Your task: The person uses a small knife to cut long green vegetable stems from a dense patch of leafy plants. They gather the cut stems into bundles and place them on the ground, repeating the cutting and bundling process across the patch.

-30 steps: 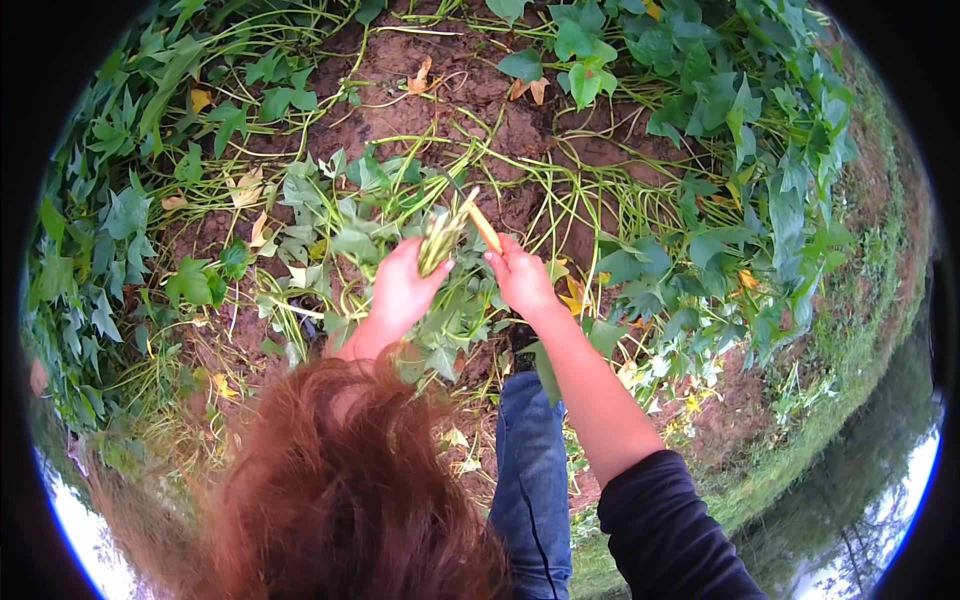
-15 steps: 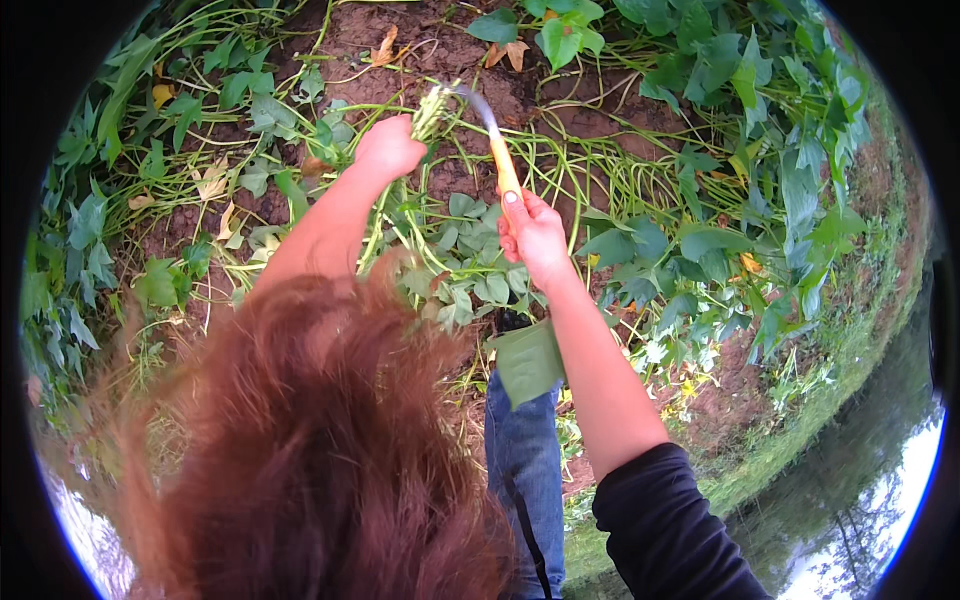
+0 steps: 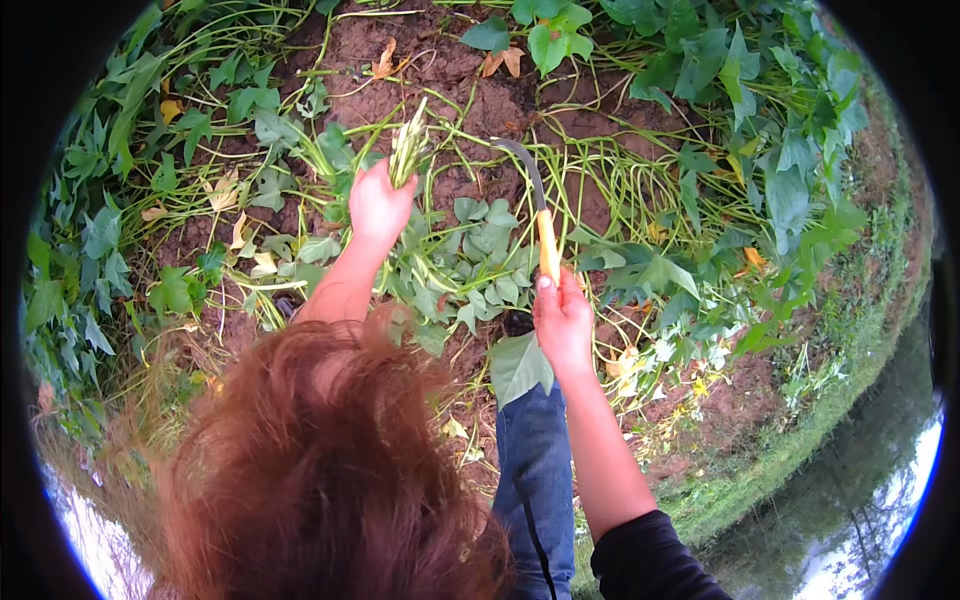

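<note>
Left of the sickle [image 3: 540, 198], your left hand [image 3: 380, 205] is closed round a bunch of stems [image 3: 407, 150]; your right hand [image 3: 564, 320] wraps the sickle's handle [image 3: 547, 242], and leafy vines [image 3: 792, 190] spread to its right.

Blade [image 3: 536, 183] – smth metal; jeans [image 3: 532, 440] – matt denim

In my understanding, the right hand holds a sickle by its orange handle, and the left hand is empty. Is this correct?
Not entirely: the left hand is not empty. The head view shows it gripping a bunch of green stems. The right hand does hold the sickle by its orange handle.
</note>
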A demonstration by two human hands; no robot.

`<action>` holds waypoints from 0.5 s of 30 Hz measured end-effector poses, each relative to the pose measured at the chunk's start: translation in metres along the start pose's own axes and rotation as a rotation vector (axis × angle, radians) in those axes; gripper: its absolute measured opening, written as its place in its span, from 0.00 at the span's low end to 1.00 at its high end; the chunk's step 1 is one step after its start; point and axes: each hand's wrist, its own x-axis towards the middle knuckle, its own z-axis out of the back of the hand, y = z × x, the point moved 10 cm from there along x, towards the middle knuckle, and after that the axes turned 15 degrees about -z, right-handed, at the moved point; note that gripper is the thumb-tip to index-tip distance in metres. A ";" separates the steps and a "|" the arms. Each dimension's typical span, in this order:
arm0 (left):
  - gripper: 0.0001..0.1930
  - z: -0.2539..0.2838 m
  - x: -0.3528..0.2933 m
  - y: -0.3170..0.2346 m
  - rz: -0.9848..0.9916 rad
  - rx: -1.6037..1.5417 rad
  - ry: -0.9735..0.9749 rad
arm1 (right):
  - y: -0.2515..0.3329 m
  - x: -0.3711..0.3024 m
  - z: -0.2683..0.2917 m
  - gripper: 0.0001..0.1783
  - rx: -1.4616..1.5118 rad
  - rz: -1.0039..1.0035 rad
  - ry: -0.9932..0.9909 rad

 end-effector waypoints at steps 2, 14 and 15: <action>0.19 0.003 -0.023 -0.010 -0.031 -0.025 -0.018 | 0.033 0.016 0.007 0.17 -0.278 0.143 -0.142; 0.23 -0.097 -0.020 -0.020 0.407 -0.185 0.301 | 0.050 0.014 0.064 0.16 -0.683 0.122 -0.096; 0.24 -0.103 -0.020 -0.018 0.449 -0.197 0.262 | 0.047 -0.006 0.065 0.16 -0.662 0.095 -0.087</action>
